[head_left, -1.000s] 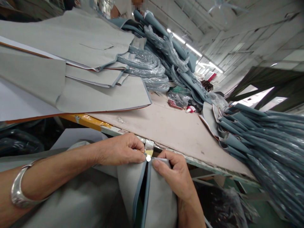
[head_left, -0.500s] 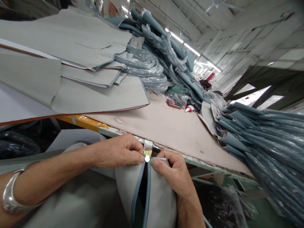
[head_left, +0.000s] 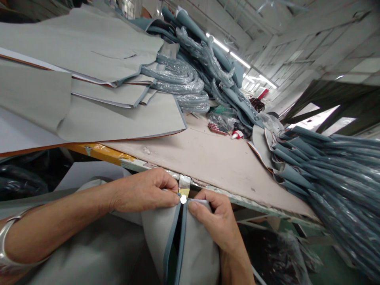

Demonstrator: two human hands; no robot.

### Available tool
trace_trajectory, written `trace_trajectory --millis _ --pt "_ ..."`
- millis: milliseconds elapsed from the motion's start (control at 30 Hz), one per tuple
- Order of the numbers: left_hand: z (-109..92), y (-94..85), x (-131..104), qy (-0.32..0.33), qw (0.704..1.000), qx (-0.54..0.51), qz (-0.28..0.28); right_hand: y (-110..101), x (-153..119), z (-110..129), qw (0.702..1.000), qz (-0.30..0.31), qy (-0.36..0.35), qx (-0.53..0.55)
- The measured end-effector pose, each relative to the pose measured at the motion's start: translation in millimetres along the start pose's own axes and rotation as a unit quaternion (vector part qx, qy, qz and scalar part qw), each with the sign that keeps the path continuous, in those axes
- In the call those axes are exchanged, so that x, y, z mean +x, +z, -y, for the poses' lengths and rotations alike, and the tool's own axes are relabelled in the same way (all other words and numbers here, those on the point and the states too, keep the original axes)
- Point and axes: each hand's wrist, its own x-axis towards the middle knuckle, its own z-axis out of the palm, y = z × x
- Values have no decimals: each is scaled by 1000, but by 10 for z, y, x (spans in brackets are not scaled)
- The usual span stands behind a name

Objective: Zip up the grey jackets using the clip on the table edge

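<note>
Hands (head_left: 178, 209), two, on one cover (head_left: 196, 249)

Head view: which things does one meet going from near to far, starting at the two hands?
Left hand and right hand pinching grey fabric → table edge → bare tabletop → red-and-white object → wrapped tubing pile.

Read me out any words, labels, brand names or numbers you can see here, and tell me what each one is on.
None can be read. The grey fabric panel pinched by the left hand and right hand is plain. The small red and white item on the table is too small and blurred to show any print.
</note>
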Motion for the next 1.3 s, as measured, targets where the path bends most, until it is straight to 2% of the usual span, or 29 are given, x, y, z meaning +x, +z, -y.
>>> trace_trajectory --millis 233,567,1000,1300 --pt "1 -1 -10 3 1000 -1 1 -43 52 -4 999 42 22 4" --pt "26 8 1 1 1000 9 -2 -9 67 64 1000 0 1 -18" --pt "25 19 -5 5 1000 7 -11 -1 65 79 1000 7 8 -16" --pt "-39 48 -17 6 996 57 -61 11 80 73 1000 -13 -8 2"
